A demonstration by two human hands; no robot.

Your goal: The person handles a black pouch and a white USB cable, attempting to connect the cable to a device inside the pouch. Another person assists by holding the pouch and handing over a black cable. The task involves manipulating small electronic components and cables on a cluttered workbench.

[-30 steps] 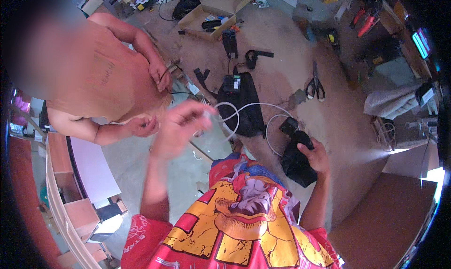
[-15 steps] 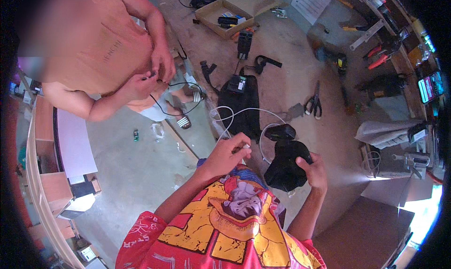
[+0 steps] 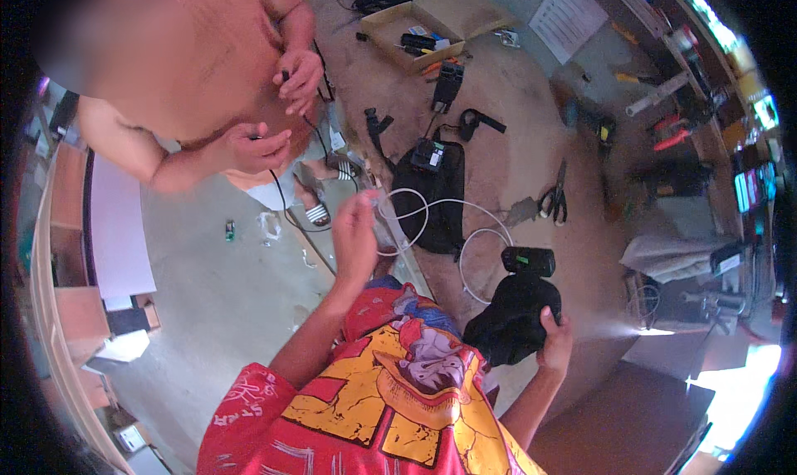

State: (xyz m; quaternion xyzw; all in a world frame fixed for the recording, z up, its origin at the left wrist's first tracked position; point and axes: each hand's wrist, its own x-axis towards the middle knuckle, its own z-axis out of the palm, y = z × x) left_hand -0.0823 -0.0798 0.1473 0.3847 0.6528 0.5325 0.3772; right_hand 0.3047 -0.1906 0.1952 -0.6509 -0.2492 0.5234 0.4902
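My right hand [image 3: 556, 341] grips the edge of a soft black cap-like item [image 3: 516, 313], thumb on top. At its far end sits a small black box-shaped device [image 3: 529, 262] with a green mark. A white cable [image 3: 466, 269] curls from beside this device in loops to my left hand [image 3: 357, 226]. The left hand is raised, its fingers pinched around the cable's end; the plug is mostly hidden. Across from me, a person [image 3: 224, 77] holds the two ends of a black cable [image 3: 282, 197], one in each hand.
On the brown surface ahead lie a black bag [image 3: 432, 201], black scissors [image 3: 554, 194] and an open cardboard box [image 3: 407, 56] of small tools. A grey cloth [image 3: 668, 258] and red-handled pliers [image 3: 671, 132] are at the right. Shelves [image 3: 79, 259] stand left.
My left hand has moved forward and left with the cable end. The black item has come slightly nearer me, its device turned to show the green mark. The other person's hands have spread apart.
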